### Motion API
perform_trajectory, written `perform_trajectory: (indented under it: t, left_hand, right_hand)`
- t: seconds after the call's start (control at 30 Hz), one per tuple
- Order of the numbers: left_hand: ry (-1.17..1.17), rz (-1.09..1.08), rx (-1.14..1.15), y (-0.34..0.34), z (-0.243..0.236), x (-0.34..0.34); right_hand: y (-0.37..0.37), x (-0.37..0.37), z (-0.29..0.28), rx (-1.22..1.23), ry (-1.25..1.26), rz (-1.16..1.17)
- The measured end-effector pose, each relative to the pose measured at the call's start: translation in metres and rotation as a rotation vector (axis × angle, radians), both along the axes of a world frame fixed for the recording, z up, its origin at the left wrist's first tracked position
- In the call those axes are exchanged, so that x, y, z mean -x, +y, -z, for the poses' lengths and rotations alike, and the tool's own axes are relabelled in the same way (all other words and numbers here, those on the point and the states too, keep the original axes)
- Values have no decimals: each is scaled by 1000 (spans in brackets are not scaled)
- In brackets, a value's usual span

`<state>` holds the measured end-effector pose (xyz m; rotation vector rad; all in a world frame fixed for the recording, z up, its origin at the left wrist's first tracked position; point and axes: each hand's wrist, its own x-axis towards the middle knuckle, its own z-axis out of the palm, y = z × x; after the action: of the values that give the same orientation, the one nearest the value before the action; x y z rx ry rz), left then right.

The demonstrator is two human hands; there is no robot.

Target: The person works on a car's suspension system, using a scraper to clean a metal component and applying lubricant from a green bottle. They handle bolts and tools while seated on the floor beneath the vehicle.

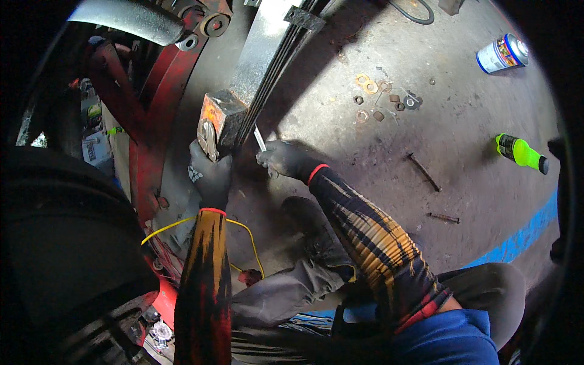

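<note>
My left hand (212, 176), in a dark work glove, is closed around a pair of metal pliers (208, 141). The pliers lie against a rusty, orange-marked metal block (226, 111) at the lower end of a grey steel beam (252, 61). Just to the right, my gloved right hand (286, 159) is closed on a slim silver hand tool (260, 139), its far end beside a bundle of dark strips (271, 79) running along the beam. The tool's exact kind is unclear, and my right fingertips are partly hidden.
Loose washers and nuts (367, 85) lie on the concrete floor, with a long bolt (424, 172) and a shorter bolt (443, 217). A spray can (502, 55) and a green bottle (517, 150) are at right. A red steel frame (149, 128) stands left; a yellow cord (249, 234) hangs below.
</note>
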<state>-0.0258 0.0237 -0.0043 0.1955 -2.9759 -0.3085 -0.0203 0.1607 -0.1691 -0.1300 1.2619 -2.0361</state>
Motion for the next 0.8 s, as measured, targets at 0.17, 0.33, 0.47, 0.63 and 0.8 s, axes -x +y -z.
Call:
perform_trajectory:
  t: [0.17,0.33,0.47,0.63,0.8]
  left_hand:
    - [-4,-7,0,1,0,2]
    - [13,-15,30,9,-5,0]
    - [38,24,-102,6,-1,-1]
    - [41,6,-20,4,-1,0]
    - [32,-21,-74,10,-5,-2]
  right_hand:
    - [2,4,-2,-176,387,-19]
    - [-2,-1,-21,-249,206,95]
    - [-9,-6,-9,5,93,134]
    - [-11,-10,6,356,-132,131]
    - [-11,-8,12,357,-201,98]
